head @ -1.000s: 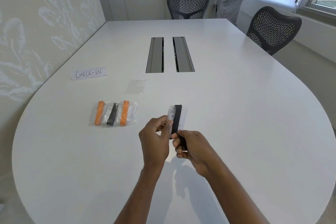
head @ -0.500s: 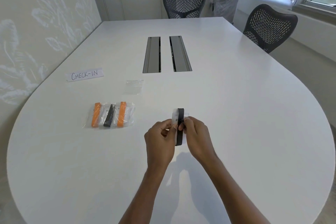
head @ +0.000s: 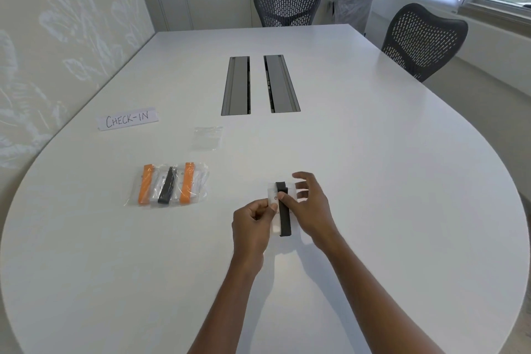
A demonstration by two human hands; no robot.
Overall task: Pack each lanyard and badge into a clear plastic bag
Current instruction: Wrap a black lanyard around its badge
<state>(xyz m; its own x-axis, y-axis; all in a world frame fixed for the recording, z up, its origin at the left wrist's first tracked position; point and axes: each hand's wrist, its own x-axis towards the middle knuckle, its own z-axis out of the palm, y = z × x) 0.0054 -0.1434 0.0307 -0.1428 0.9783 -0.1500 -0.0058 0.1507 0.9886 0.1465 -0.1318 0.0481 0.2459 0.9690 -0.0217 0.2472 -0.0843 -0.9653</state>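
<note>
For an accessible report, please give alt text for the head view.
Over a white table, the left hand pinches a white badge with a black lanyard laid along it; the right hand presses the lanyard with its thumb. Three packed bags, an empty bag and a CHECK-IN sign lie further left.

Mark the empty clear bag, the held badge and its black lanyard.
empty clear bag (head: 207, 138): head view, centre of the flat bag.
badge (head: 275, 227): head view, bare white lower corner.
black lanyard (head: 285, 221): head view, lower half of the strap.
</note>
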